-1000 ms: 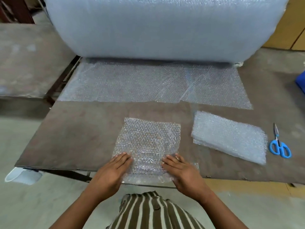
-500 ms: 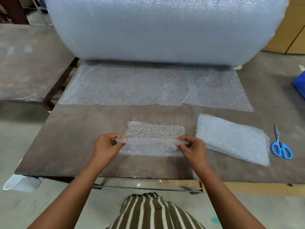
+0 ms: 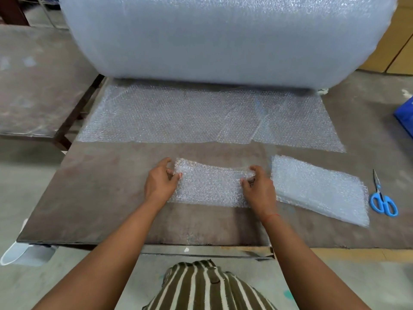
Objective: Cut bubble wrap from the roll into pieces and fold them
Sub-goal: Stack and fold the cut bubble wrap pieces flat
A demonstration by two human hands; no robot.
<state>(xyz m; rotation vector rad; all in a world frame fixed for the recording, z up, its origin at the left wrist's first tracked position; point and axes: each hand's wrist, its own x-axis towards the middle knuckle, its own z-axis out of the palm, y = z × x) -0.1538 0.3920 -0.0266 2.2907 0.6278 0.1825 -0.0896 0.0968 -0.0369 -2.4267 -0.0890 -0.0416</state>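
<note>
A cut piece of bubble wrap [image 3: 210, 186] lies doubled over on the brown table [image 3: 100, 198], in front of me. My left hand [image 3: 161, 182] pinches its far left corner and my right hand [image 3: 259, 186] pinches its far right corner. A stack of folded pieces [image 3: 317, 189] lies just right of my right hand. The big bubble wrap roll [image 3: 223, 36] fills the back, with its loose sheet [image 3: 201, 117] spread flat toward me. Blue-handled scissors [image 3: 382, 198] lie at the far right.
A second dark table [image 3: 33, 86] stands to the left across a gap. A blue object [image 3: 404, 115] sits at the right edge. A white container [image 3: 22, 253] is on the floor under the table's near left corner. Yellow-brown panels [image 3: 391, 41] stand back right.
Both hands took the near edge of the flat piece, lifted it and carried it away from me over the far edge. The piece is now folded in half.
</note>
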